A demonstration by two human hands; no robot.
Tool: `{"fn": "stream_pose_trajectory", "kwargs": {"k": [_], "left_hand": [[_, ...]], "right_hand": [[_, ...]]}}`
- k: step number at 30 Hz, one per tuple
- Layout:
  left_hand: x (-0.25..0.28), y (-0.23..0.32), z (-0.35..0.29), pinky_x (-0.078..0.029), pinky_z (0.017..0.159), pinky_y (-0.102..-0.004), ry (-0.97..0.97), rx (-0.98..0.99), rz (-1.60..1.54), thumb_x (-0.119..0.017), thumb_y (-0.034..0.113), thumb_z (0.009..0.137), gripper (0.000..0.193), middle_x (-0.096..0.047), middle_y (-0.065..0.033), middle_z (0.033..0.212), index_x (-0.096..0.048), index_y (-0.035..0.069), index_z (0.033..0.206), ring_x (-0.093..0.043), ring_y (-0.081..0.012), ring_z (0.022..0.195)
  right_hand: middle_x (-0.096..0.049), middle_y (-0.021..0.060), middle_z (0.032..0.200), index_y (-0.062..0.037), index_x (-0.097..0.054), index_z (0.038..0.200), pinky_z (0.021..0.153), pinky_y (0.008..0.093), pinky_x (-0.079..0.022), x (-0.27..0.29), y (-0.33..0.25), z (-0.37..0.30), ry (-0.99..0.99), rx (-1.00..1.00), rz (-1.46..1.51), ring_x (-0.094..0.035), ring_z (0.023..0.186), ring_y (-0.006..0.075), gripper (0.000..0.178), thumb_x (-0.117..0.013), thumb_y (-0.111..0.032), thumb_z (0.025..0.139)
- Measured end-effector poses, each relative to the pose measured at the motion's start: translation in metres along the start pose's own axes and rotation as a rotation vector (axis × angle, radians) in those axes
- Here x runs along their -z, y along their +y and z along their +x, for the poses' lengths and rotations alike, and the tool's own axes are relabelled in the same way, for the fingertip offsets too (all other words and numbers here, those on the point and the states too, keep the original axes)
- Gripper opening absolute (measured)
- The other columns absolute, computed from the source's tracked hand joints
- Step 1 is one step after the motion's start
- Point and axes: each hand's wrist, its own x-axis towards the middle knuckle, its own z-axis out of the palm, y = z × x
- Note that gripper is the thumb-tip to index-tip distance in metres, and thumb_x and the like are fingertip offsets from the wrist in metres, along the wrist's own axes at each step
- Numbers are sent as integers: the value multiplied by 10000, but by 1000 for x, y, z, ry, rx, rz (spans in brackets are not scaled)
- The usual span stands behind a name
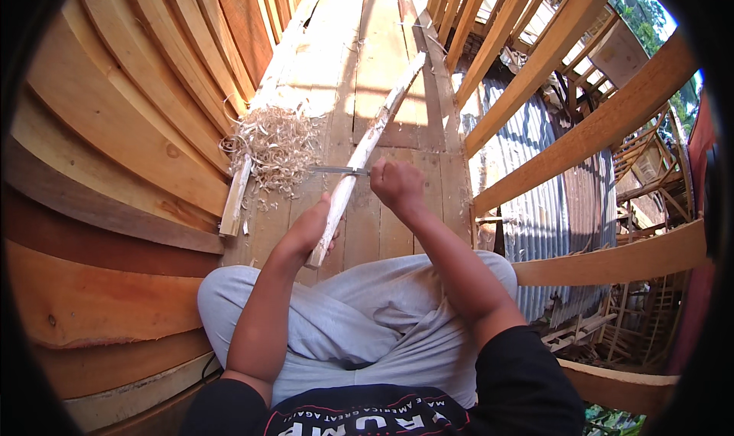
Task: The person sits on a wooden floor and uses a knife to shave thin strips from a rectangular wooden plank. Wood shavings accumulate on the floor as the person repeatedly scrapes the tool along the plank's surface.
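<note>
A long, pale wooden stick [370, 140] slants up and to the right in front of my crossed legs. Near its lower end, my left hand [310, 228] is wrapped round it. My right hand [397, 183] grips a knife [334, 170] in a fist, and most of the handle is hidden inside my fingers. The blade lies across the stick above my left hand, pointing left. Bark is off along much of the stick, leaving a whitish, uneven surface.
Curled wood shavings [277, 147] are heaped at the left on the plank floor [367, 229]. A short wooden piece [235, 199] lies beside the heap. Board walling [115, 130] rises on my left. Slatted railing [581, 164] runs along my right, above a corrugated metal roof [527, 168].
</note>
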Motion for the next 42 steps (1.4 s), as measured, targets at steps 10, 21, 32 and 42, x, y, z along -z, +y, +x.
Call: {"fn": "stream_pose_trajectory", "kwargs": {"k": [10,21,32,42], "left_hand": [[15,-7,2,-361,370,-271,-99,49,-149,-267,522,1006,507,-468,-16,585,-499,75,948,-445,-127,398],[5,0,-20,-355,369,-280,-96,6,-106,-254,528,1009,507,-468,-13,577,-494,89,927,-446,-134,398],[12,-18,-15,-402,403,-281,-88,29,-144,-261,515,1009,517,-485,-34,596,-519,69,961,-458,-143,433],[12,-26,-4,-418,413,-272,-63,17,-95,-263,533,1001,548,-504,-39,626,-536,59,966,-461,-140,435]], "right_hand": [[-609,219,641,5,-636,668,632,507,-464,28,-3,7,-356,72,134,-609,642,405,548,-414,-402,961],[-596,178,690,-15,-618,862,629,428,-444,65,8,6,-678,167,466,-563,635,319,427,-514,-416,965],[-614,220,682,-31,-651,773,625,512,-458,38,-9,-13,-320,110,249,-607,652,419,392,-444,-306,961],[-544,198,502,-47,-591,505,490,498,-444,14,-9,-5,79,124,140,-557,461,395,475,-471,-283,900]]}}
